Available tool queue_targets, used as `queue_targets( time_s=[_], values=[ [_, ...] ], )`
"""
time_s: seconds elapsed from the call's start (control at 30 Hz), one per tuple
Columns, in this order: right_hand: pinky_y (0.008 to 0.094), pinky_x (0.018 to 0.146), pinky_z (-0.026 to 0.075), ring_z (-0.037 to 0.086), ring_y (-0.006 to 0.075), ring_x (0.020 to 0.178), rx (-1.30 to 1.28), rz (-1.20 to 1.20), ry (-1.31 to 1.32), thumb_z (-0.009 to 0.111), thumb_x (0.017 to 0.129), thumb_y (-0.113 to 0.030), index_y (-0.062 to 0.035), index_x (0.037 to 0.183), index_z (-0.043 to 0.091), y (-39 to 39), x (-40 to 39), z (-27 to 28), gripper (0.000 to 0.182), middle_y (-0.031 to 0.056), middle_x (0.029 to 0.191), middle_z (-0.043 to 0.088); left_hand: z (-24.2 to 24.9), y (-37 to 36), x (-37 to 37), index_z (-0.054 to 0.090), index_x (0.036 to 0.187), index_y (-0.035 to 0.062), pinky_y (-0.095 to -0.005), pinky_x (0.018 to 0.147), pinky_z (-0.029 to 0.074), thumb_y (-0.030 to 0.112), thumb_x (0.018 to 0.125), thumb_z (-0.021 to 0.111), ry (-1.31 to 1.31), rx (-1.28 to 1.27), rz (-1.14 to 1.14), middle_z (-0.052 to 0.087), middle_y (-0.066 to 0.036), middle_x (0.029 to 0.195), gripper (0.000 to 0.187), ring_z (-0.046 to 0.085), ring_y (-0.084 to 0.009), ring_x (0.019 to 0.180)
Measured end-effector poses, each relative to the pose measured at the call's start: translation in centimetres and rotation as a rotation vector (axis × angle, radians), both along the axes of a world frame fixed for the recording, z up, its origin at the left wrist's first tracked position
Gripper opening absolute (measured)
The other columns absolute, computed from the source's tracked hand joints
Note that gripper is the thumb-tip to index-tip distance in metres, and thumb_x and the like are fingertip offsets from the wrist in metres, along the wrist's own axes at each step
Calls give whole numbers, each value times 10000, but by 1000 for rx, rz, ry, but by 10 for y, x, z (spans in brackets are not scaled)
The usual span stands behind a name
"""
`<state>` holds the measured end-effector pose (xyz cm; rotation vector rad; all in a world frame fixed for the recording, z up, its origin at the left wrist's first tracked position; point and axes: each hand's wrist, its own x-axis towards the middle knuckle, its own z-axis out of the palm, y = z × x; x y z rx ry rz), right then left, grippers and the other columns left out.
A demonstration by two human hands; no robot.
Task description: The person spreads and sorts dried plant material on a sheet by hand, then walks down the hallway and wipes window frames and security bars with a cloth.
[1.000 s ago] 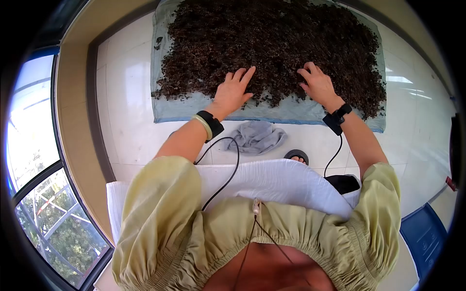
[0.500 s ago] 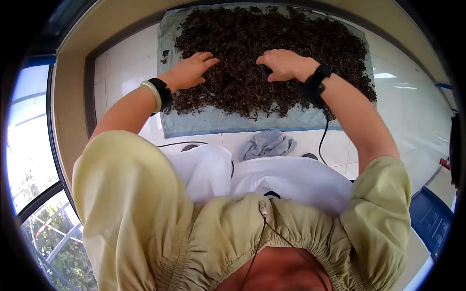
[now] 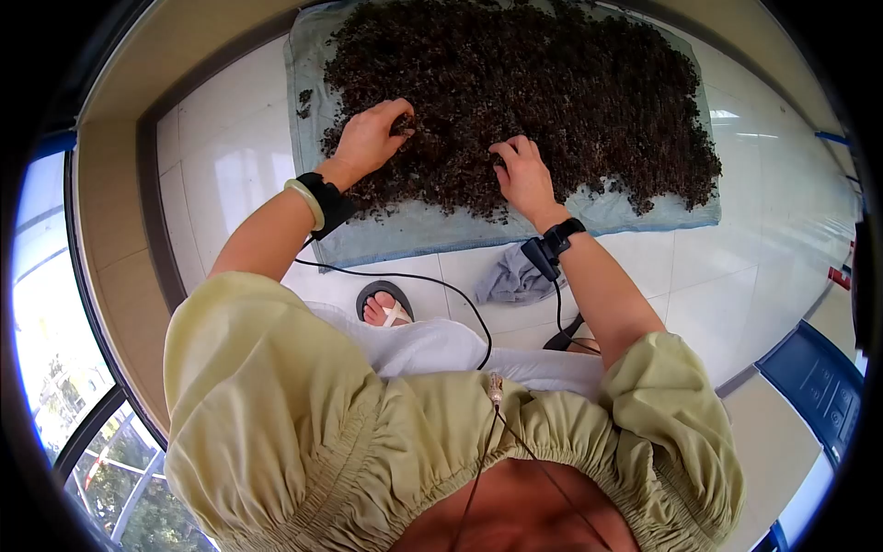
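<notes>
A thick layer of dark brown dried plant material [image 3: 552, 101] is spread over a pale blue-green cloth [image 3: 368, 241] on the floor. Over its left part, my left hand [image 3: 370, 140] has its fingers curled, with a small dark clump of the material between thumb and fingers. My right hand [image 3: 528, 179] reaches into the front middle of the layer. Its fingers and thumb are bent around some of the dried material, and the fingertips partly blend into it. Black straps with small devices sit on both wrists, and a pale bangle [image 3: 305, 202] is on the left one.
A crumpled grey cloth [image 3: 506, 279] lies on the white tiled floor [image 3: 230, 120] in front of the spread. A black cable [image 3: 405, 276] crosses near my sandalled foot [image 3: 384, 305]. Windows stand at the left, and a blue panel [image 3: 814, 386] is at the lower right.
My fingers have gone from stretched out to curled at the dried material. My right hand has come lower and nearer to me. The view has shifted, and a sandalled foot now shows.
</notes>
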<state>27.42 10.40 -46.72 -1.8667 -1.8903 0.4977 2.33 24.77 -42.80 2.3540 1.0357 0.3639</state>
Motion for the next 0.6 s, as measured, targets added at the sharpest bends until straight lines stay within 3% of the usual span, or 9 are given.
queue_targets(
  time_s=[0.03,0.13,0.23,0.33,0.43,0.47,0.57,0.6],
  values=[
    [426,821,516,543,335,1029,36,-17,34,664,797,-23,-99,1072,636,3,6,4,286,118,1061,538,8,-3,-3,592,1082,70,-386,722,503,106,833,713,-43,-51,87,660,-112,1033,279,631,-302,838],
    [426,820,505,576,338,949,125,-76,142,641,820,-35,-76,1015,654,15,23,13,200,122,1002,592,19,-12,-22,610,1110,113,-404,703,516,139,839,700,13,-252,238,669,-126,956,286,650,-315,796],
    [410,774,511,617,353,844,76,-213,227,628,842,-47,-59,1030,649,27,29,29,189,140,972,625,18,-28,-43,605,1158,115,-374,777,514,101,870,658,-63,-187,211,661,-144,984,294,657,-313,890],
    [390,755,516,633,356,848,190,-250,234,605,853,-31,-51,1035,649,37,34,26,188,151,974,636,15,-37,-54,600,1175,100,-388,868,499,-25,847,576,-187,-138,163,645,-170,1018,352,632,-346,986],
    [386,758,517,637,355,873,287,-275,230,584,863,-13,-57,1045,651,48,34,27,200,158,1004,639,17,-47,-50,595,1191,90,-406,929,479,-123,777,492,-188,4,16,630,-182,1088,477,604,-370,1045],
    [387,757,517,638,355,876,300,-285,237,581,864,-10,-57,1047,652,51,34,29,202,157,1010,639,19,-52,-48,582,1203,80,-363,935,481,-184,719,476,-125,-8,-2,607,-128,1215,561,602,-354,1063],
    [382,745,516,638,324,846,303,-306,268,583,885,-38,-68,1068,652,58,35,31,198,148,1038,638,20,-62,-41,587,1187,84,-373,879,507,-173,730,491,-6,-212,60,618,-131,1186,533,619,-346,1029],
    [378,740,515,636,314,831,283,-313,278,588,891,-54,-73,1077,651,60,35,37,198,146,1046,637,13,-62,-41,596,1157,91,-382,819,523,-114,762,569,-27,-171,29,627,-130,1169,445,635,-332,983]
  ],
)
